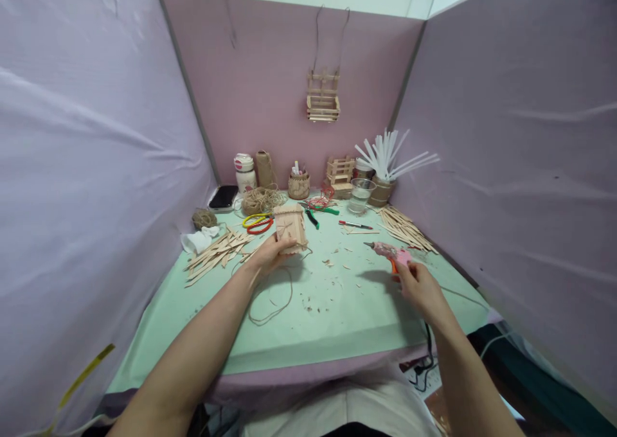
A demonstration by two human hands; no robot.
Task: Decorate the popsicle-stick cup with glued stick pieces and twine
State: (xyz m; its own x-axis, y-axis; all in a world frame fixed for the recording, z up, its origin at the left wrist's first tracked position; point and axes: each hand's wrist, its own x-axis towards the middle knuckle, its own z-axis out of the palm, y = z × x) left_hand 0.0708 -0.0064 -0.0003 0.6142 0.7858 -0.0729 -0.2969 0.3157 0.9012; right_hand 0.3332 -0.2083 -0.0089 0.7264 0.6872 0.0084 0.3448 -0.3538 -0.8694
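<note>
My left hand grips the lower edge of a small panel of wooden craft sticks, tilted up above the table. A loop of twine trails below it on the green cloth. In my right hand is a pink hot glue gun with an orange trigger, its nozzle pointing left. The gun and the panel are apart. Behind the panel lie scissors with yellow and red handles and green-handled pliers.
Loose sticks lie in piles at left and right. Along the back stand a white jar, a twine ball, a clear cup and white glue sticks. A red pen lies mid-table. A stick basket hangs behind.
</note>
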